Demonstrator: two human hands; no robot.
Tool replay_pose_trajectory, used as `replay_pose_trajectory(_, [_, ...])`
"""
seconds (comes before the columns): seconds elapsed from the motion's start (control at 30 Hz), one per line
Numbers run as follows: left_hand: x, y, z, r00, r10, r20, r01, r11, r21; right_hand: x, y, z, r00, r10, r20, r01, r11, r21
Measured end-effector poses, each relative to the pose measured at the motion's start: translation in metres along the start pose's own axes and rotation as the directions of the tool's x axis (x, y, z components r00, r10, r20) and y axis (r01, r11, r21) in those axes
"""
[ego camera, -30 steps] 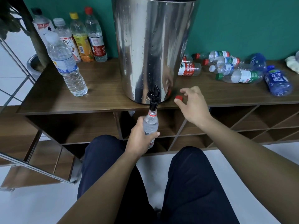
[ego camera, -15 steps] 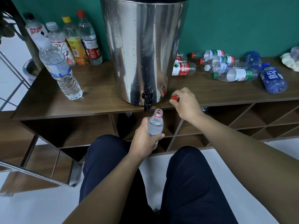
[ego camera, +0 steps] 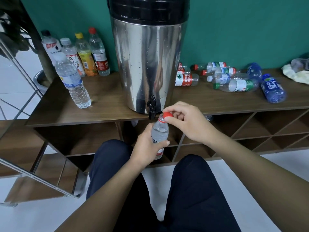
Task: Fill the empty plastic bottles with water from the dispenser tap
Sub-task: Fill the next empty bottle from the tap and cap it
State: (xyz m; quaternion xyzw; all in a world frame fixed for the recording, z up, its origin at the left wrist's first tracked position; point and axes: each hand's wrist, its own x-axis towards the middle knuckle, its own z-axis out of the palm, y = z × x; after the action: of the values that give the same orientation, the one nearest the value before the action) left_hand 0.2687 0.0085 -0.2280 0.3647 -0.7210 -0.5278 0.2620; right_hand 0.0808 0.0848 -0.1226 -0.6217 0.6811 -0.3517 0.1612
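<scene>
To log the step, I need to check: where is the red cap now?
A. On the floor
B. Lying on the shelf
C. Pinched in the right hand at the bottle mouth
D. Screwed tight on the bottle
C: the right hand pinches the cap just above the open mouth of the bottle, which the left hand grips.

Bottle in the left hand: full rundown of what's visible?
The bottle is small, clear plastic, with a red neck ring and a label mostly hidden. It is roughly upright below the black tap, mouth open, seemingly water inside. The left hand grips its body; the right hand pinches a red cap at its mouth.
</scene>
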Motion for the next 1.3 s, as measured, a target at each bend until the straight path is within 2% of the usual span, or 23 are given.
replay_pose_trajectory(0.13, [-0.012,0.014,-0.012,1.000,0.030,0.009,-0.030,0.999,0.015,0.003,-0.024,-0.012,0.995,-0.078,0.066,0.086,0.989,-0.123])
replay_pose_trajectory(0.23, [-0.020,0.027,-0.026,0.998,0.062,0.033,-0.063,0.998,0.029,0.006,-0.046,-0.022,0.976,-0.140,0.170,0.173,0.965,-0.197])
replay_pose_trajectory(0.43, [-0.025,0.056,-0.072,0.986,0.113,0.122,-0.124,0.989,0.080,0.021,-0.099,-0.051,0.877,-0.307,0.371,0.426,0.854,-0.299])
replay_pose_trajectory(0.57, [-0.024,0.070,-0.104,0.976,0.145,0.160,-0.158,0.985,0.065,0.039,-0.130,-0.061,0.846,-0.322,0.425,0.481,0.805,-0.347])
replay_pose_trajectory(0.7, [-0.025,0.078,-0.125,0.980,0.173,0.096,-0.181,0.981,0.073,0.061,-0.152,-0.052,0.860,-0.323,0.395,0.470,0.802,-0.368])
replay_pose_trajectory(0.9, [-0.023,0.082,-0.151,0.982,0.166,-0.086,-0.157,0.982,0.110,0.090,-0.175,-0.020,0.872,-0.379,0.311,0.483,0.769,-0.419])
replay_pose_trajectory(1.13, [-0.001,0.070,-0.185,0.968,0.167,-0.185,-0.138,0.978,0.158,0.133,-0.194,-0.005,0.809,-0.401,0.429,0.569,0.718,-0.402])
replay_pose_trajectory(1.3, [0.021,0.061,-0.195,0.939,0.160,-0.304,-0.117,0.981,0.156,0.170,-0.201,0.015,0.828,-0.356,0.434,0.535,0.733,-0.420])
